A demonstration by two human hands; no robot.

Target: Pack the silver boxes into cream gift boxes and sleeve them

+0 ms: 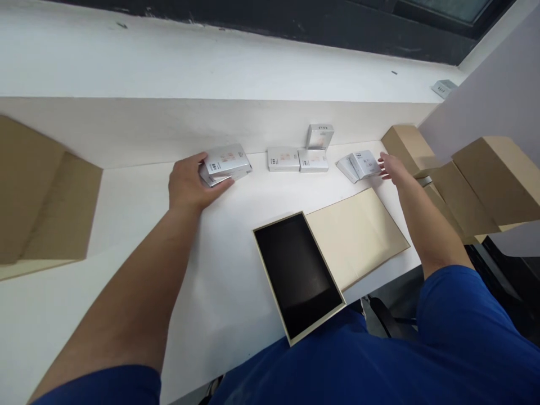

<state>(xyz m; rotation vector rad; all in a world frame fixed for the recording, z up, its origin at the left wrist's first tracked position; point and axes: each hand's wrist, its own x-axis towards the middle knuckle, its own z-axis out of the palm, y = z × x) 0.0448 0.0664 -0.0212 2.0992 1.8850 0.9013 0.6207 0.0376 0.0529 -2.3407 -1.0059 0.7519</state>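
My left hand (192, 183) grips a small stack of silver boxes (228, 161) near the wall, thumb in front and fingers behind. At the right, my right hand (391, 167) has its fingers apart beside two overlapping silver boxes (363, 165); whether a fingertip touches them I cannot tell. Between the hands, two silver boxes (283, 159) lie side by side and another silver box (319, 136) stands upright behind them. Nearer my body sits an open box with a black inside (299, 275), its cream lid flap (358, 236) spread out to the right.
Brown cardboard boxes (495, 180) are stacked at the right end of the white table (223, 304). More brown cardboard (46, 191) stands at the left. A small pale box (444, 88) rests on the ledge (253, 73) above.
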